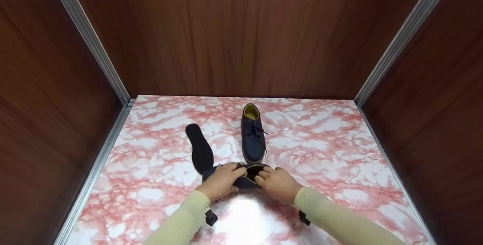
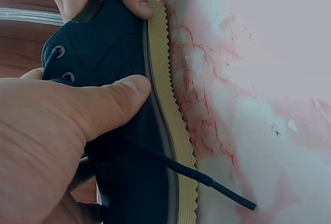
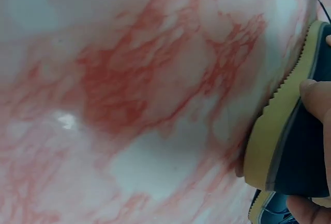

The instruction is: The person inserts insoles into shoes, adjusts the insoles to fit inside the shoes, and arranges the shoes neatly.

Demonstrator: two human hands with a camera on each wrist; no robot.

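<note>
A dark navy lace-up shoe (image 1: 247, 184) lies crosswise at the front middle, toe to the left, its opening facing up. My left hand (image 1: 223, 180) grips it around the laces; in the left wrist view the thumb presses the side just above the ridged tan sole (image 2: 161, 53). At the heel end, my right hand (image 1: 278, 184) holds the shoe, with fingers at the collar and partly inside the opening. The right wrist view shows its thumb against the heel side (image 3: 305, 157). A loose lace end (image 2: 227, 193) hangs past the sole.
Behind the held shoe stands a matching shoe (image 1: 253, 143), toe toward me. To its left lies a black insole (image 1: 200, 148), its near end beside the held shoe's toe. Brown wood-grain panels (image 1: 241, 37) with metal edge strips enclose the red-and-white marbled surface (image 1: 320, 154).
</note>
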